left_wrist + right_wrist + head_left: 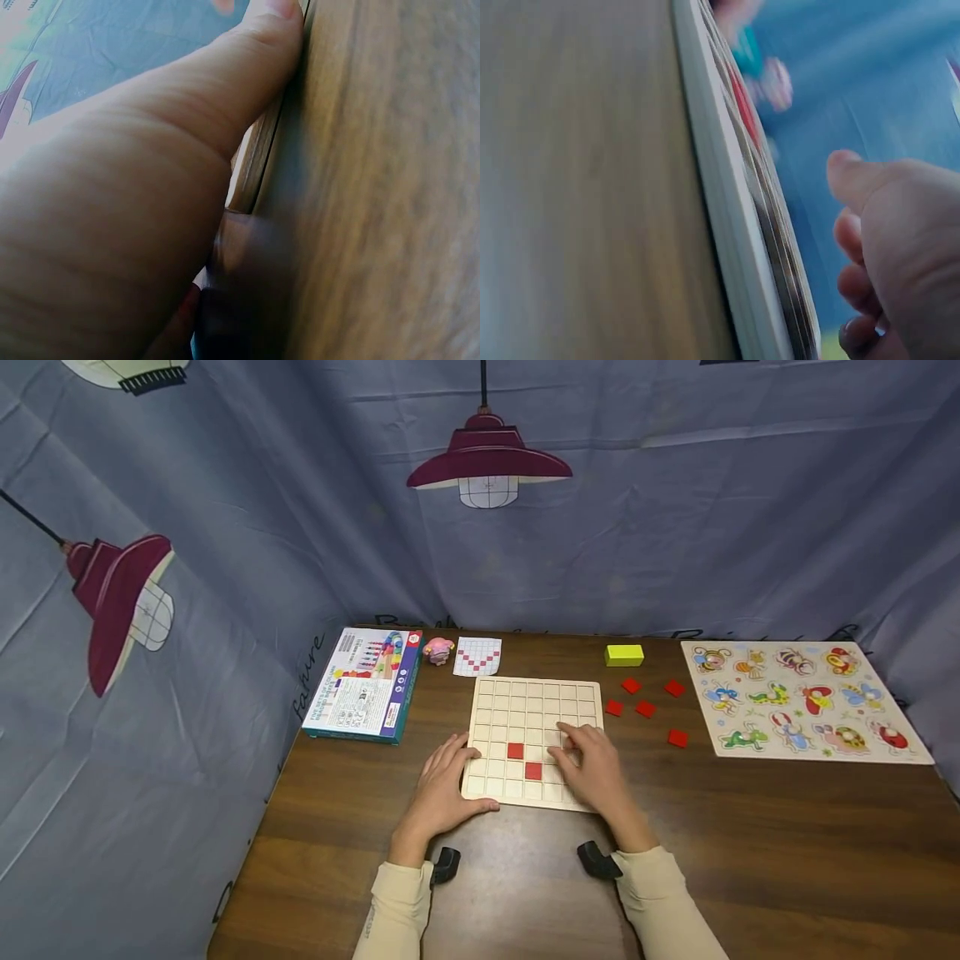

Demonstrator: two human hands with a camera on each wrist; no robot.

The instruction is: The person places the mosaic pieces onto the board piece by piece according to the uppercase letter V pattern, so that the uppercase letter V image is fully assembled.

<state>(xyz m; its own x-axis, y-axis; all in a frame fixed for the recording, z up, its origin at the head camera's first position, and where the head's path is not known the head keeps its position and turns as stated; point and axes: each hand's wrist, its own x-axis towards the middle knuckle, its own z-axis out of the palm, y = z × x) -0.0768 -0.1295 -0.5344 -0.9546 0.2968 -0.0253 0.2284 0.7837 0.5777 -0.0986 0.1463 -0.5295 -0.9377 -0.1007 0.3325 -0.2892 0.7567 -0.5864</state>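
A pale wooden grid board lies in the middle of the brown table. Two red square tiles sit in its lower cells, one diagonally below the other. My left hand rests flat on the board's front left corner, and in the left wrist view its thumb presses against the board's edge. My right hand lies on the board's right half with its fingertips on the cells right of the tiles. Anything under it is hidden. In the right wrist view its fingers are loosely curled beside the board edge.
Several loose red tiles and a yellow-green block lie right of the board. An animal peg puzzle fills the far right. Behind the board are a red-and-white pattern card and a pink toy, and a game box lies at the left.
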